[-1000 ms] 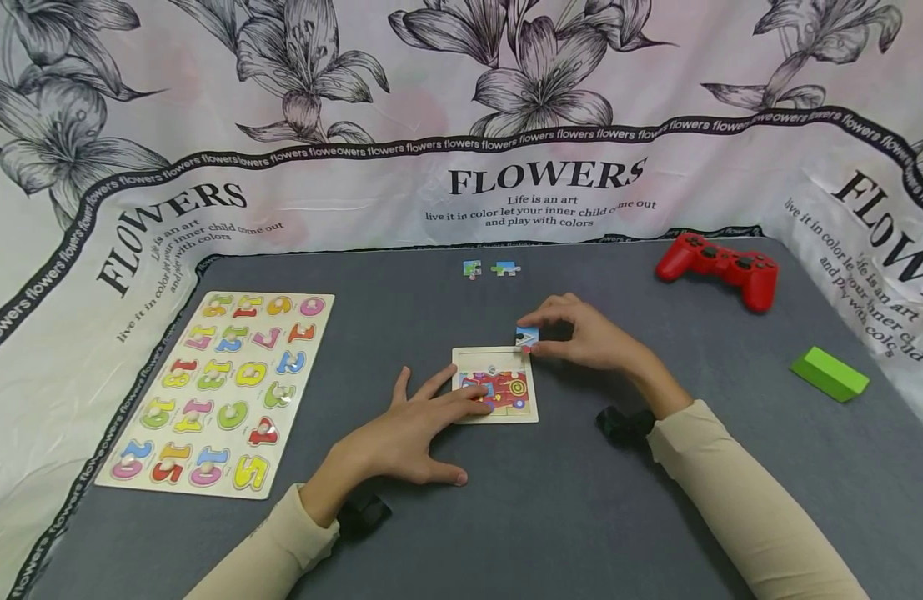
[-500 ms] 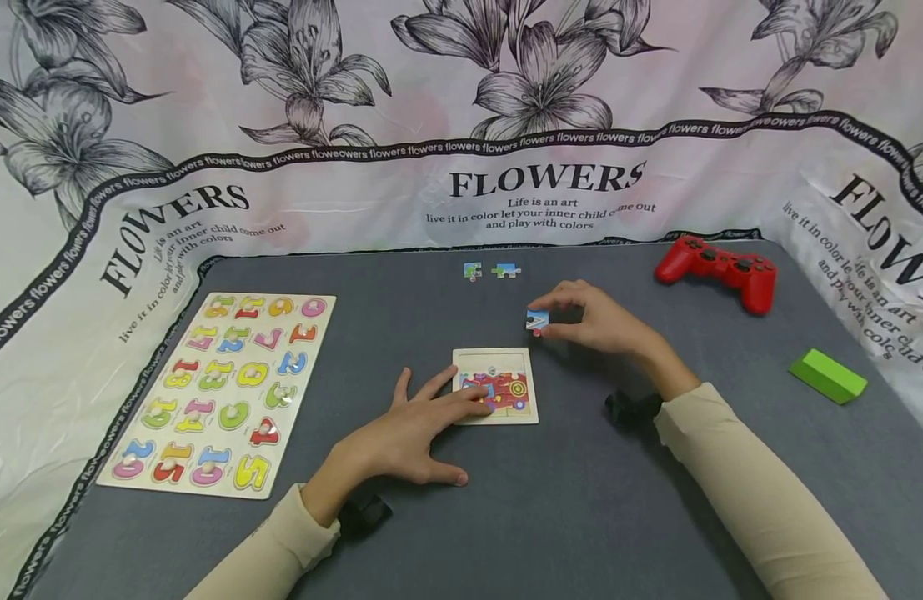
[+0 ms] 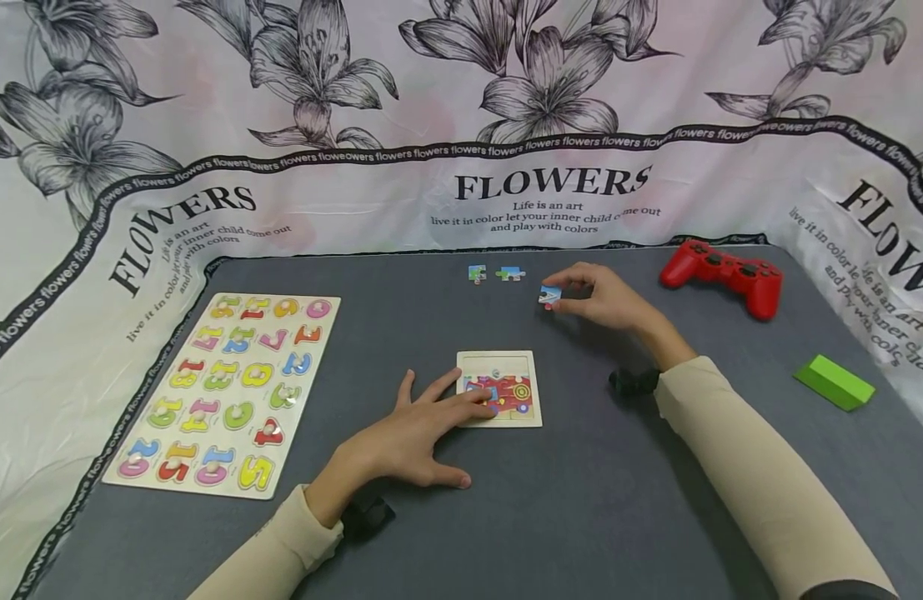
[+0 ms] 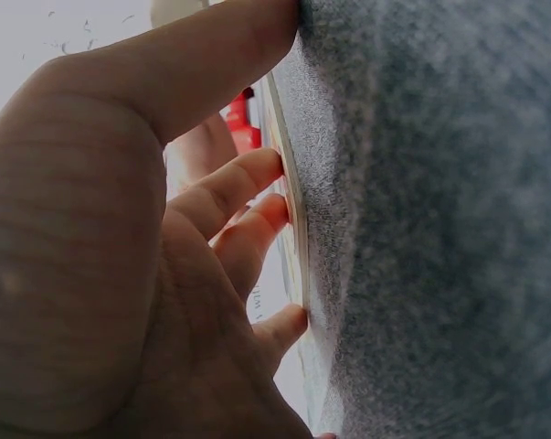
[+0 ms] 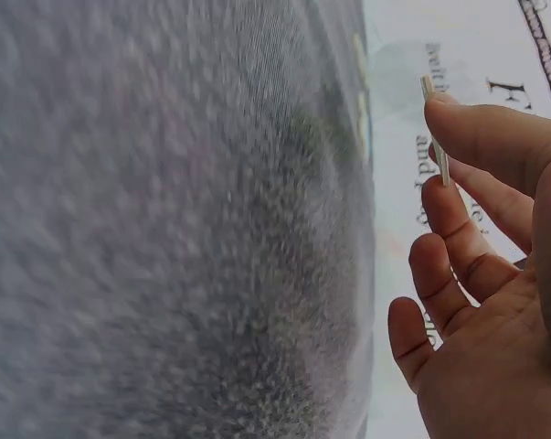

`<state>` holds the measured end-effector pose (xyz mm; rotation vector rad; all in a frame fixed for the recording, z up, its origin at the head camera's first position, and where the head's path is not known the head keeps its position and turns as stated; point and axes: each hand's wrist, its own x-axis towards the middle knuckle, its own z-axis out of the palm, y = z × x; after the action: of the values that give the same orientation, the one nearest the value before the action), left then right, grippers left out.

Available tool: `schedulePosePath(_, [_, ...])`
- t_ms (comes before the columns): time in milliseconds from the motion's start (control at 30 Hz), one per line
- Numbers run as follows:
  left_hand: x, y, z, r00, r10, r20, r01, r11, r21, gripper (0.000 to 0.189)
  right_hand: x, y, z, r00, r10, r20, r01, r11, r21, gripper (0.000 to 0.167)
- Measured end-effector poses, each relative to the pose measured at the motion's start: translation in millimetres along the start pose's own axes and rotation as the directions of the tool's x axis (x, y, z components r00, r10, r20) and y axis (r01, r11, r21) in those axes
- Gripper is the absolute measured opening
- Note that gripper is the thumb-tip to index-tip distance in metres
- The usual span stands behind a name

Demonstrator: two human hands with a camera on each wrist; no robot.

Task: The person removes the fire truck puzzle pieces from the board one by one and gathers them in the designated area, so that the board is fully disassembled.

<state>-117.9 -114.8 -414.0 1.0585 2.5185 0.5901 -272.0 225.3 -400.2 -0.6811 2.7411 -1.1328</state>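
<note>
Between thumb and fingers my right hand (image 3: 604, 298) pinches a small blue jigsaw piece (image 3: 549, 297), held above the table beyond the puzzle board. In the right wrist view the same piece shows edge-on as a thin pale strip (image 5: 437, 137). My left hand (image 3: 412, 442) lies spread, its fingertips resting on the left part of the small wooden puzzle board (image 3: 536, 396). Part of a red vehicle picture fills that board's lower area; the upper area is bare wood. In the left wrist view the board (image 4: 298, 210) is seen edge-on under the fingertips.
Two loose jigsaw pieces, a left one (image 3: 477, 273) and a right one (image 3: 510, 273), lie near the table's back edge. A large number puzzle board (image 3: 296, 400) is at the left. A red game controller (image 3: 722, 275) and a green block (image 3: 835, 383) are at the right.
My right hand has carried the jigsaw piece from the board's upper right corner away toward the back of the table. The left hand has stayed on the board.
</note>
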Motion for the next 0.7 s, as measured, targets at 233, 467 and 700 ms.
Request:
schedulePosePath(233, [-0.5,-0.2,0.1,1.000,0.016,-0.008,-0.016,1.000,0.009,0.083,13.0,10,-5,0.998,0.051,-0.020,-0.051,0.999,-0.011,0.037])
schedulePosePath(467, [-1.2,0.5,-0.7,1.000,0.019,-0.015,-0.019,1.000,0.010,0.083,25.7,16,-10,0.996,0.083,-0.018,-0.083,0.996,-0.026,0.036])
schedulePosePath(700, [-1.4,0.0,0.3,1.000,0.013,-0.015,-0.012,1.000,0.015,0.083,35.1,22,-10,0.992,0.124,0.003,-0.124,0.991,-0.059,0.036])
